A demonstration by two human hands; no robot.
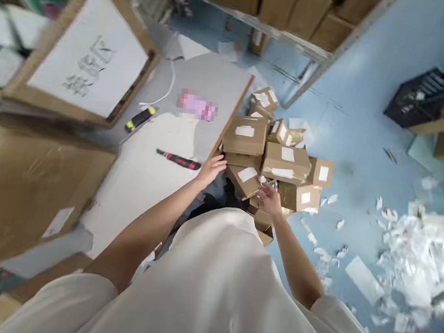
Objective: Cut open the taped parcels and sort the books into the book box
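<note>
A heap of small brown cardboard boxes with white labels lies on the blue floor beside a low white table. My left hand reaches toward the table's edge, fingers apart, close to a tilted labelled box at the near side of the heap. My right hand rests on the lower boxes of the heap, fingers spread over them; whether it grips one is hard to tell. A red and black utility knife lies on the table just left of my left hand.
A yellow and black tool and a white cable lie on the table. A big open carton stands at the left, another carton lower left. Torn white paper scraps litter the floor at the right. A black crate sits far right.
</note>
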